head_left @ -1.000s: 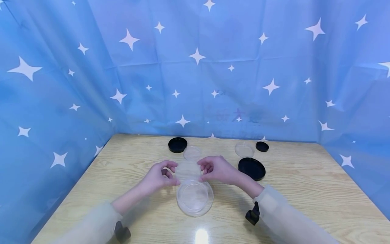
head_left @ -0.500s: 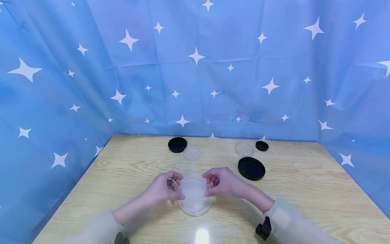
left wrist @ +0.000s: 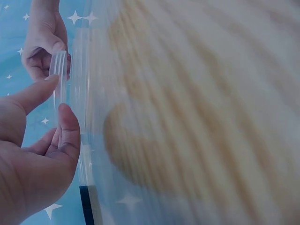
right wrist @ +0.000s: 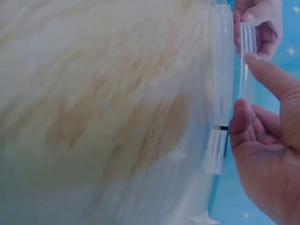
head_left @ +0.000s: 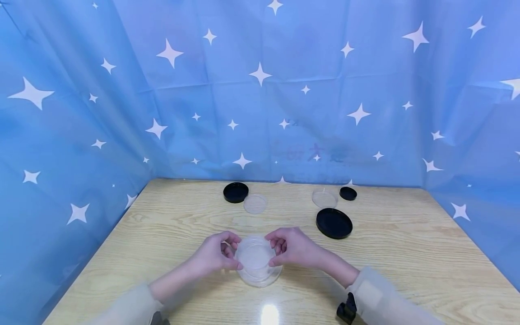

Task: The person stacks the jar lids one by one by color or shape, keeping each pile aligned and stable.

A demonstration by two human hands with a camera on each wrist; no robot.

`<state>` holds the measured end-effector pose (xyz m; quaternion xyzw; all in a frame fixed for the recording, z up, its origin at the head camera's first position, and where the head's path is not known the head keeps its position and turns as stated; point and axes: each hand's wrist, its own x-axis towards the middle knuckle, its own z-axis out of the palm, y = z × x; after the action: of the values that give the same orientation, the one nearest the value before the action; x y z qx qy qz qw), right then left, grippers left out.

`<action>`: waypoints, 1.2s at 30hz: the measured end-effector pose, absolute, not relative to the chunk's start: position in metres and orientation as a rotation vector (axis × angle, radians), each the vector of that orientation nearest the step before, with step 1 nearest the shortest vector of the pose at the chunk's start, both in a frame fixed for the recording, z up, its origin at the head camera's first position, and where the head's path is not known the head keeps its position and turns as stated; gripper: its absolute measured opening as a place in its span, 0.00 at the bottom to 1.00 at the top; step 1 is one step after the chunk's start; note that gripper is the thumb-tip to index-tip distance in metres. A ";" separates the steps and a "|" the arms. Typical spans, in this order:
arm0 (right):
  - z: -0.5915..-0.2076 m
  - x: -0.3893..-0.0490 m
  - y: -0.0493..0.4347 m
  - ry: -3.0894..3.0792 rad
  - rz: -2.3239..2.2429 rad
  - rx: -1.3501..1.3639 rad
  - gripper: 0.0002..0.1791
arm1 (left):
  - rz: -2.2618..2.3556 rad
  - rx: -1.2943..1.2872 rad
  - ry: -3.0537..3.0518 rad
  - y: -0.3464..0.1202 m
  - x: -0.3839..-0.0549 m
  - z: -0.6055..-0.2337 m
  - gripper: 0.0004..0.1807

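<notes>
Both hands hold a smaller clear petri dish [head_left: 254,253] by opposite edges. My left hand [head_left: 216,253] pinches its left rim between thumb and fingers, and my right hand [head_left: 294,248] grips the right rim the same way. Below it, a larger clear petri dish [head_left: 263,282] lies flat on the table. In the left wrist view a thin gap separates the held dish [left wrist: 58,70] from the larger dish [left wrist: 81,79]. The right wrist view also has the held dish [right wrist: 248,42] apart from the larger one [right wrist: 222,61].
Beyond the hands, a black round dish [head_left: 235,192] stands beside a clear disc [head_left: 255,204]. Farther right are a large black dish [head_left: 334,223], a clear dish [head_left: 324,198] and a small black dish [head_left: 348,194]. A blue star-printed curtain [head_left: 260,113] borders the wooden table [head_left: 406,253].
Both hands have brought the smaller clear petri dish toward the body, from behind the larger dish to over it. In the last half second they shifted only slightly. The other dishes stayed put.
</notes>
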<state>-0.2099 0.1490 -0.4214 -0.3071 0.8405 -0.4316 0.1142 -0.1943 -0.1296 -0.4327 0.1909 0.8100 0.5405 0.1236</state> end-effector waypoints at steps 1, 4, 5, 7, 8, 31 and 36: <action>-0.422 -0.210 0.149 2.467 -1.260 -0.904 0.32 | 1.570 0.559 2.366 -0.130 -0.194 -0.433 0.33; -0.423 -0.210 0.148 2.477 -1.247 -0.912 0.31 | 1.560 0.570 2.371 -0.131 -0.195 -0.433 0.33; -0.424 -0.211 0.148 2.481 -1.241 -0.913 0.31 | 1.554 0.578 2.374 -0.131 -0.195 -0.433 0.33; -0.425 -0.211 0.147 2.489 -1.232 -0.919 0.31 | 1.544 0.590 2.378 -0.131 -0.195 -0.434 0.33; -0.425 -0.211 0.147 2.490 -1.228 -0.922 0.31 | 1.540 0.592 2.379 -0.131 -0.195 -0.434 0.32; -0.424 -0.207 0.144 2.550 -1.149 -0.966 0.32 | 1.514 0.590 2.397 -0.132 -0.195 -0.434 0.31; -0.422 -0.207 0.147 2.509 -1.236 -0.925 0.31 | 1.520 0.580 2.383 -0.133 -0.195 -0.432 0.32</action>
<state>-0.2069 0.1475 -0.4220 -0.3125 0.8476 -0.4176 0.0975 -0.1952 -0.1334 -0.4324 0.1992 0.8192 0.5225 0.1276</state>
